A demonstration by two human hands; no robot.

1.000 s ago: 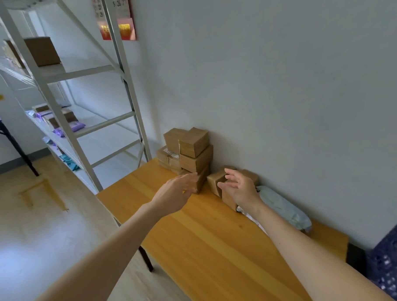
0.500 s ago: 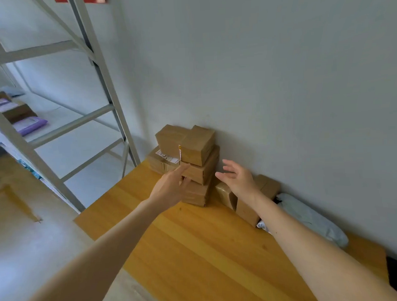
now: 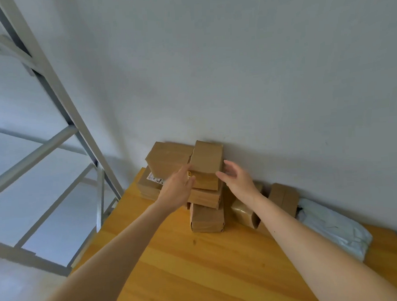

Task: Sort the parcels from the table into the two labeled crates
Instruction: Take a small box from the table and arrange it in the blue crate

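Observation:
A stack of brown cardboard parcels stands against the wall at the far side of the wooden table. The top parcel lies on a flatter parcel, with another one below. My left hand touches the top parcel's left side with straight fingers. My right hand is at its right side, fingers spread, just touching or a little apart. More brown parcels lie at the left and right. A pale grey mailer bag lies at the far right. No crate is in view.
A grey metal shelf rack stands left of the table, close to its corner. The white wall runs directly behind the parcels. The near part of the table is bare wood.
Both hands have moved forward and up to the two sides of the top parcel. The view has come closer to the stack and turned towards the wall.

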